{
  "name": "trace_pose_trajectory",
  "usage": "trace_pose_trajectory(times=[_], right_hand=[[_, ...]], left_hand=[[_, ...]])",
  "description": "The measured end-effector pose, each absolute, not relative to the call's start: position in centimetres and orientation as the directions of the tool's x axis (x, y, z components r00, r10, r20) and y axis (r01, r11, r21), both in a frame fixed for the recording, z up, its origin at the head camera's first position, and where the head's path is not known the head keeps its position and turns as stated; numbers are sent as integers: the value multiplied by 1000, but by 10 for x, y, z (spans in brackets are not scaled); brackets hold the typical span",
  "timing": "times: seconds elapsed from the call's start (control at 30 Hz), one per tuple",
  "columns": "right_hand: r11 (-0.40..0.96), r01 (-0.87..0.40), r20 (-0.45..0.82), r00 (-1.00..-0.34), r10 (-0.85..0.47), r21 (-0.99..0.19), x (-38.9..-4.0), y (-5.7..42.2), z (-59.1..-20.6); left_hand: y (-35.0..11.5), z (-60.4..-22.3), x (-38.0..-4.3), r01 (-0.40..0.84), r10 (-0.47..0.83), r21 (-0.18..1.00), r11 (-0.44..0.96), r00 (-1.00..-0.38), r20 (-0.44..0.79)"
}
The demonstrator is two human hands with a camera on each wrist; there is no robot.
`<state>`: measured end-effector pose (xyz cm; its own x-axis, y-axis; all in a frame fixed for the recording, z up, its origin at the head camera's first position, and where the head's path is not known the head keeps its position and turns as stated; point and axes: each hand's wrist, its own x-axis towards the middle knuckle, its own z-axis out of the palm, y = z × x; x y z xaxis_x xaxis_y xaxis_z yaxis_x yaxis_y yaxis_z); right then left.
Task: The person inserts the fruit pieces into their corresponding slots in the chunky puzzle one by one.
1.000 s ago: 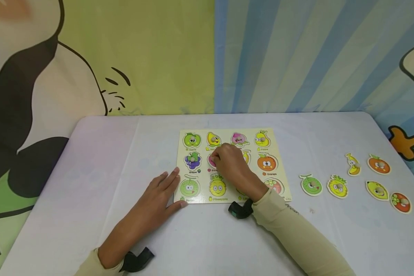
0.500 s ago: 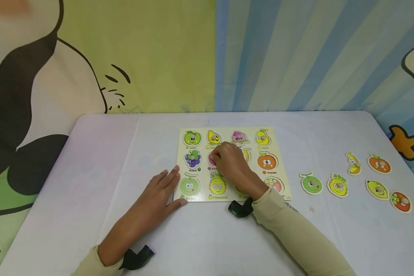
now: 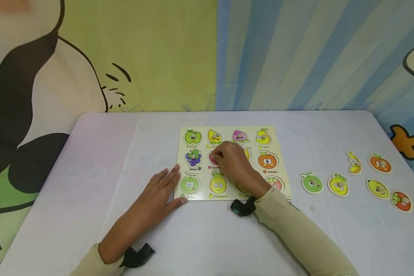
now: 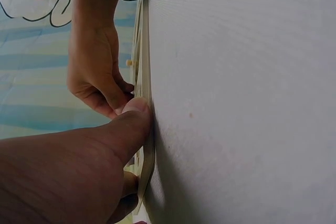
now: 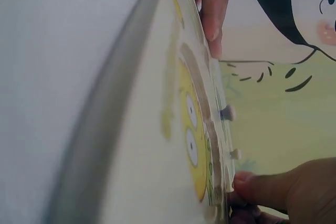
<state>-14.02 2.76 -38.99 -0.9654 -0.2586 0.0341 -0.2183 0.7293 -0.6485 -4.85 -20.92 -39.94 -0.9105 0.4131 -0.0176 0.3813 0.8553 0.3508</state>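
The fruit peg puzzle board [image 3: 204, 191] lies flat on the table. My right hand [image 3: 235, 163] is over its middle row, fingertips pinching a pink puzzle piece [image 3: 212, 161] in the slot beside the grape piece [image 3: 193, 158]. Much of that pink piece is covered by the fingers. At the board's near left corner rests my left hand [image 3: 158, 193], fingers extended along the left side and thumb on the near edge. In the left wrist view the thumb [image 4: 137, 109] presses that edge. The apple [image 3: 192, 137], mango-like, peach-like and pear pieces fill the top row.
Right of the board lie loose pieces: melon [image 3: 311, 183], pineapple [image 3: 338, 185], banana [image 3: 354, 163], orange [image 3: 380, 163], lemon [image 3: 378, 189] and a red tomato-like one [image 3: 401, 201]. A printed curtain [image 3: 158, 57] hangs behind the white table [image 3: 100, 172].
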Motion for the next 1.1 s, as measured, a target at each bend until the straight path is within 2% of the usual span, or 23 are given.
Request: trace_pose_trajectory(times=[0.6, 1.1], right_hand=[[694, -185, -46, -953, -300, -696, -146, 41, -383], [649, -219, 54, -963, -265, -728, -142, 67, -390]], left_hand=[[-208, -402, -48, 372, 405, 350, 860, -914, -24], [-208, -402, -48, 371, 400, 346, 862, -917, -14]])
